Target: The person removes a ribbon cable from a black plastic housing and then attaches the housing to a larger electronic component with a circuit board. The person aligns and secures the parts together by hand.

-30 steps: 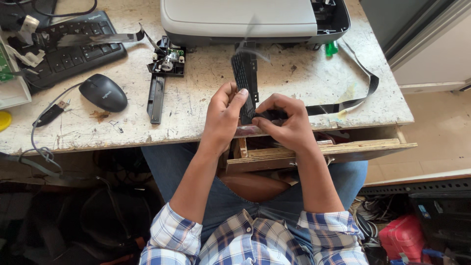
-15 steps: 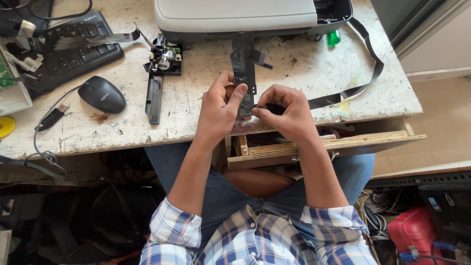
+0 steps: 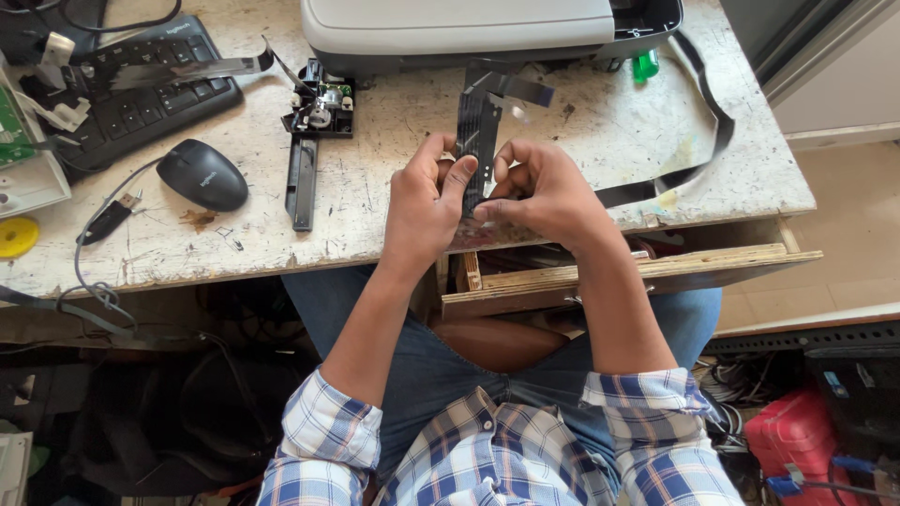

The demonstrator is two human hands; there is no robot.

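Both hands meet over the front edge of a worn white table (image 3: pixel 394 201). My left hand (image 3: pixel 427 201) and my right hand (image 3: pixel 544 192) pinch the lower end of a flat black ribbon cable (image 3: pixel 476 131). The cable rises from my fingers toward a grey printer (image 3: pixel 459 28) at the back of the table. A loose grey strip branches off the cable near its top. A second black ribbon (image 3: pixel 698 122) loops over the table to the right of my hands.
A black mouse (image 3: pixel 202 173) and black keyboard (image 3: pixel 141 89) lie at the left, with a small black motor assembly (image 3: pixel 314 122) between them and my hands. A wooden drawer (image 3: pixel 619 272) stands pulled out under my wrists. A yellow disc (image 3: pixel 17 236) sits at the far left edge.
My hands have shifted slightly along the black cable and hold it more upright; the view has drifted a little.
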